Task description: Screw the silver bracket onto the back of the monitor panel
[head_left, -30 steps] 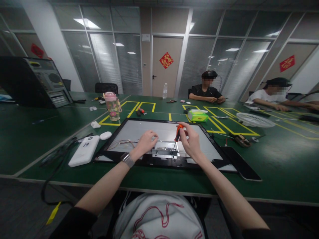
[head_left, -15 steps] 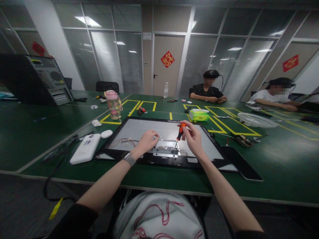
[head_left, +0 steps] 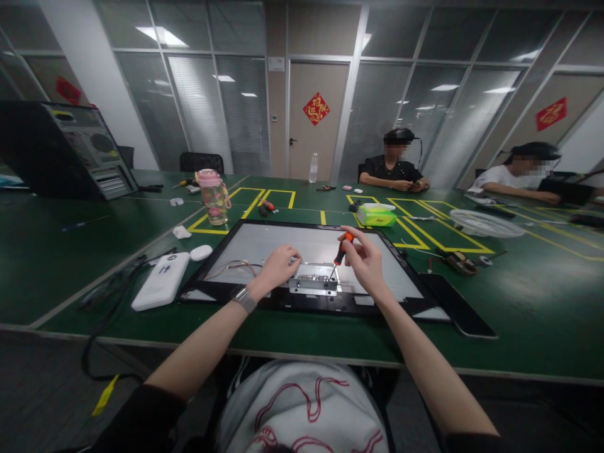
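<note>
A flat display panel (head_left: 264, 242) with a pale back and black frame lies before me on the green table. A metal bracket (head_left: 311, 285) sits on it near its front edge. My right hand (head_left: 365, 261) grips the orange and black handle of a screwdriver (head_left: 340, 251), which slants with its tip down at the bracket's right end. At the bracket's left end, my left hand (head_left: 278, 269) rests with its fingers curled together; what they hold, if anything, is hidden. Thin wires (head_left: 231, 267) run over the panel left of that hand.
Left of the panel lie a white power bank (head_left: 160, 281), a white oval case (head_left: 201, 253) and a drink bottle (head_left: 213, 198). On the right are a black phone (head_left: 460, 305), a green tissue pack (head_left: 376, 215) and a white basket (head_left: 486, 223). Two people (head_left: 391, 167) sit across the table.
Both hands and the screwdriver keep nearly the same place at the bracket. The view has shifted slightly. At the far right, the seated person's arm has moved a little.
</note>
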{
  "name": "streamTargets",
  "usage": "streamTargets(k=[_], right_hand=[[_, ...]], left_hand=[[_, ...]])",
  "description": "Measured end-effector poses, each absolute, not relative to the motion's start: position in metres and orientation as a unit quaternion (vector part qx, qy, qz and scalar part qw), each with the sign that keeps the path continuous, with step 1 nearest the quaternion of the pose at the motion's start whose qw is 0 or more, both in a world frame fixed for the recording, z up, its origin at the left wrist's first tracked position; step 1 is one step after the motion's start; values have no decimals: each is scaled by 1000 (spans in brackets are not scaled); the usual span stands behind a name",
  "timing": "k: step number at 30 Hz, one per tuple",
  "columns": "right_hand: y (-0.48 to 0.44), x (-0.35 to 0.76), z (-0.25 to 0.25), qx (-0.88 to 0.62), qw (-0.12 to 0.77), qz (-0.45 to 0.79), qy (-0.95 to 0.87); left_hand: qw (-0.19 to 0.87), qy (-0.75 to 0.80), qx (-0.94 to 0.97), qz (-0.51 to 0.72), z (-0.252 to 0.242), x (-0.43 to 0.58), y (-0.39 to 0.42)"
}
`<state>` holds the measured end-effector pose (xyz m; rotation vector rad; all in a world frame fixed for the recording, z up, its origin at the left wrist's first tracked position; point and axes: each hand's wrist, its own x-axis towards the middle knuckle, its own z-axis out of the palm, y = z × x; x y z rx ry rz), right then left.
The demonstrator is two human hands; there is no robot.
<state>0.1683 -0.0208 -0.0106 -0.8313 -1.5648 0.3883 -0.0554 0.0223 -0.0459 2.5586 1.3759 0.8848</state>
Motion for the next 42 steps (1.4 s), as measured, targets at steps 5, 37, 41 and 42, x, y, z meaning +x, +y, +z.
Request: streamTargets(k=[5,37,41,42], right_hand=[[-17,168,-13,-376,641,101,-661],[-22,170,-10,-315,630,294,-646],[-19,169,-10,-337,636,285,-633],[-19,170,-10,-344,639,278,-629]], left_hand=[[64,455,838,294,-47,-57,25],[301,389,856,159,-43,-104,50],[293,391,858,159,-44,-103,49],[291,390,859,159,-44,-103,49]])
